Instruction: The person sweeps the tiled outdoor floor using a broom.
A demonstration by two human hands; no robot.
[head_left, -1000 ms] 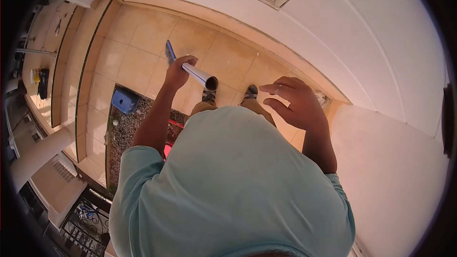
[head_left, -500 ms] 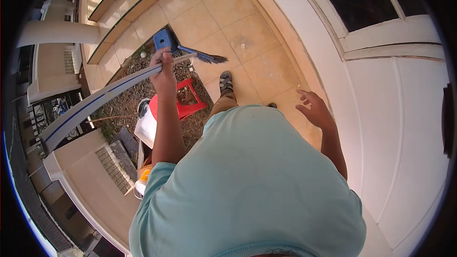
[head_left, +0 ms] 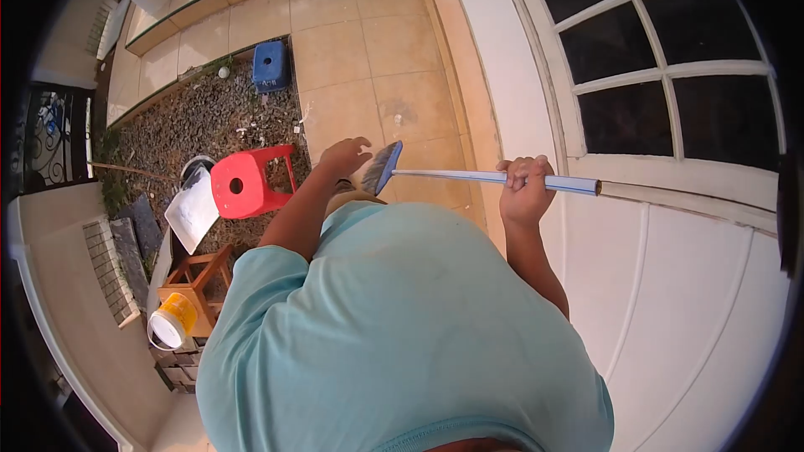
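My right hand (head_left: 527, 188) is wrapped round the handle of a broom (head_left: 469, 175), near the handle's upper end. The handle is white and blue and runs almost level across the view. At its left end the broom's head, with a blue back and dark bristles, is above the tiled floor in front of my body. My left hand (head_left: 343, 155) is just left of the bristles, apart from the handle, with its fingers loosely bent, apart and holding nothing. Part of my leg shows beneath it; my teal shirt covers the lower middle.
A red plastic stool (head_left: 249, 183) and a blue stool (head_left: 270, 67) stand at the gravel bed (head_left: 193, 113) on the left. A white board (head_left: 193, 209), a wooden stool (head_left: 198, 284) and a yellow-and-white bucket (head_left: 174, 320) are nearer. On the right is a white wall with a paned window (head_left: 662, 58).
The broom has passed from my left hand to my right hand and swung across to the right. My left hand has let go and come lower. The view has turned somewhat.
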